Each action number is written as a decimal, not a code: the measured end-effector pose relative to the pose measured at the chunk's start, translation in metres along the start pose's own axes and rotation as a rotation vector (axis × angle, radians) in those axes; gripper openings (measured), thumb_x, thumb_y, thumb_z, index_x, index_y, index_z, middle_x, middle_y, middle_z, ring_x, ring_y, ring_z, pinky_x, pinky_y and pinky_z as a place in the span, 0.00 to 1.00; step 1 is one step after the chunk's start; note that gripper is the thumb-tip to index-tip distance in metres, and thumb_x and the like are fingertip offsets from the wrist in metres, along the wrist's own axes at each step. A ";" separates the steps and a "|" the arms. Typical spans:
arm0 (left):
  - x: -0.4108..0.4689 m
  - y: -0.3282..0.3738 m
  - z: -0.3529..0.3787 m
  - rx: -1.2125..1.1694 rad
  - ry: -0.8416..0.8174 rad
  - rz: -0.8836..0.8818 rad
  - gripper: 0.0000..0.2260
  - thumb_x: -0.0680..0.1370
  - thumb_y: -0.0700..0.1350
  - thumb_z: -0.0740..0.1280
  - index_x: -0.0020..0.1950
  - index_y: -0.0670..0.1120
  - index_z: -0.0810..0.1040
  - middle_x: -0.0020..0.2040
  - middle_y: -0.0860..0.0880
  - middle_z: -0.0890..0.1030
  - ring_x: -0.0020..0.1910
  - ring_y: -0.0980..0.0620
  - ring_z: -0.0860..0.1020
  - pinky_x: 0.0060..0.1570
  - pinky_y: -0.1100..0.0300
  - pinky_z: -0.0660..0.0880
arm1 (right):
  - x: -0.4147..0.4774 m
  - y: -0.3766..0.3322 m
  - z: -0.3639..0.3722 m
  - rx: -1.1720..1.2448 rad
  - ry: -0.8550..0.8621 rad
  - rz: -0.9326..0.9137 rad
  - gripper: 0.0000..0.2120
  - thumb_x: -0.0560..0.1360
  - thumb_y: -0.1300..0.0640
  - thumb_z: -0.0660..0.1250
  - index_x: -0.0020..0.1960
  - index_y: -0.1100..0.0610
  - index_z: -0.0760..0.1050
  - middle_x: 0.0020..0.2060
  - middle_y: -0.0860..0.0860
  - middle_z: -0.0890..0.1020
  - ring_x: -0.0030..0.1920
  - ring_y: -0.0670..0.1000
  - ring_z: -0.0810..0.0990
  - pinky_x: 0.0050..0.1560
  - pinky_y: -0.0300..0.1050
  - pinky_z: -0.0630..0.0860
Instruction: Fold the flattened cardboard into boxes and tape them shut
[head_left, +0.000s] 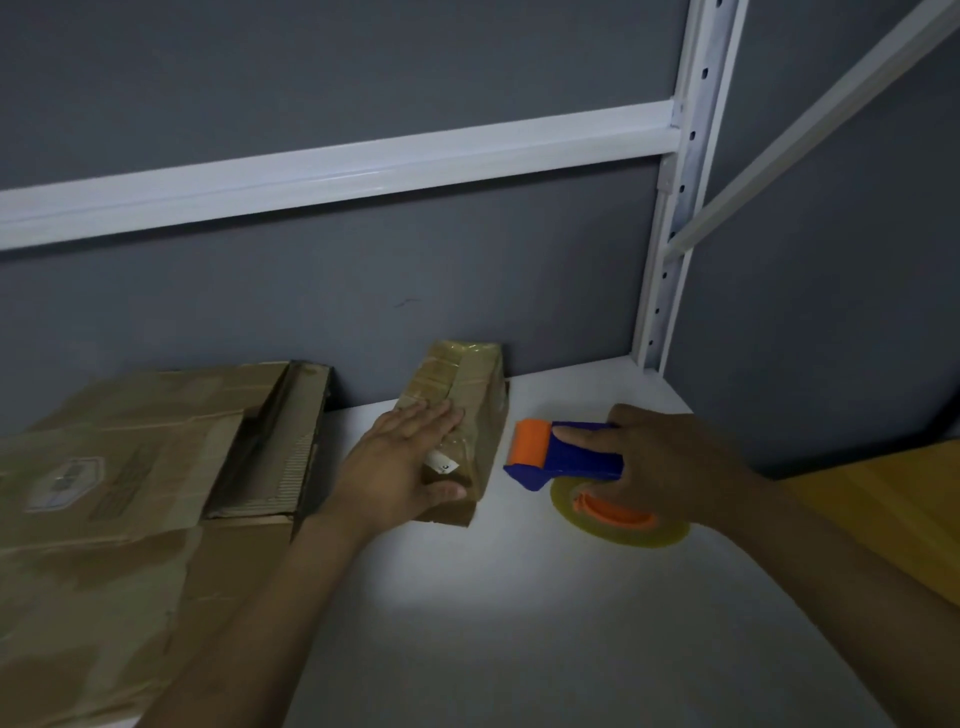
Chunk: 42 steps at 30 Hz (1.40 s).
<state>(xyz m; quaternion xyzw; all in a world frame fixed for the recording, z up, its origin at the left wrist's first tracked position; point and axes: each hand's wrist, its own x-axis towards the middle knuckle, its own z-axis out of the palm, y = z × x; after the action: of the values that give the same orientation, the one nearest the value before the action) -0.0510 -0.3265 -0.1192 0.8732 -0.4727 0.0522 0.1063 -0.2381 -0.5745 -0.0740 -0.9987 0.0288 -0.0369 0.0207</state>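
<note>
A small taped brown cardboard box (470, 395) lies on the white shelf surface (519, 613) against the grey wall. My left hand (400, 462) lies flat on its near end, fingers straight on top and thumb against the front face. My right hand (670, 462) grips the blue handle of a tape dispenser (566, 457) with an orange roller and a roll of clear tape, just right of the box. The roller end sits close to the box's right side; whether they touch I cannot tell.
A stack of flattened cardboard (130, 493) covers the left part of the shelf. A white shelf beam (337, 171) and a perforated upright (675, 208) stand behind. A yellow wooden surface (893, 509) lies at the right.
</note>
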 end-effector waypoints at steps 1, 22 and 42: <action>0.000 0.000 0.001 -0.008 0.004 0.002 0.44 0.66 0.75 0.54 0.78 0.56 0.56 0.77 0.58 0.58 0.77 0.55 0.55 0.75 0.54 0.52 | 0.003 -0.006 0.001 -0.050 0.029 -0.019 0.32 0.76 0.35 0.58 0.75 0.36 0.50 0.57 0.47 0.71 0.54 0.47 0.73 0.47 0.38 0.64; 0.022 0.006 -0.014 -0.238 0.097 -0.210 0.38 0.73 0.73 0.45 0.74 0.53 0.67 0.76 0.53 0.63 0.76 0.47 0.58 0.75 0.49 0.53 | 0.034 0.035 0.020 1.124 -0.227 0.480 0.14 0.69 0.60 0.74 0.54 0.55 0.81 0.40 0.53 0.85 0.39 0.50 0.81 0.42 0.42 0.78; 0.010 0.038 -0.008 -0.168 0.086 -0.410 0.24 0.84 0.56 0.48 0.77 0.48 0.60 0.78 0.48 0.58 0.74 0.46 0.62 0.69 0.56 0.60 | 0.088 -0.110 0.077 1.406 0.179 0.437 0.21 0.83 0.48 0.49 0.76 0.48 0.56 0.67 0.48 0.70 0.66 0.49 0.71 0.61 0.43 0.69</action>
<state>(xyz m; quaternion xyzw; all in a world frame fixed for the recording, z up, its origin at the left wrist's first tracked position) -0.0772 -0.3526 -0.1041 0.9361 -0.2832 0.0273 0.2069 -0.1390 -0.4665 -0.1397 -0.7146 0.1980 -0.1229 0.6596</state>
